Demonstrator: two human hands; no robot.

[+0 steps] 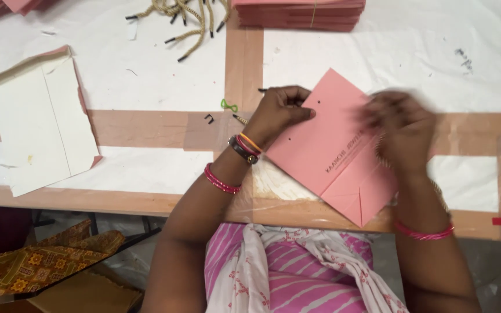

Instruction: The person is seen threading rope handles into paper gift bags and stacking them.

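Head view: nearest, the table's [146, 203] taped edge runs left to right. On it a flat pink bag [331, 150] lies tilted, its folded bottom corner over the near edge. The left hand [276, 113] rests on the bag's far left corner, fingers curled together, pinching at the edge beside a punched hole. The right hand [398, 130] lies on the bag's right side; it is blurred, so I cannot tell how its fingers stand. Left sits a white sheet [42, 133]. Farther off lie cord handles [195, 20] and a pink bag stack [300, 13].
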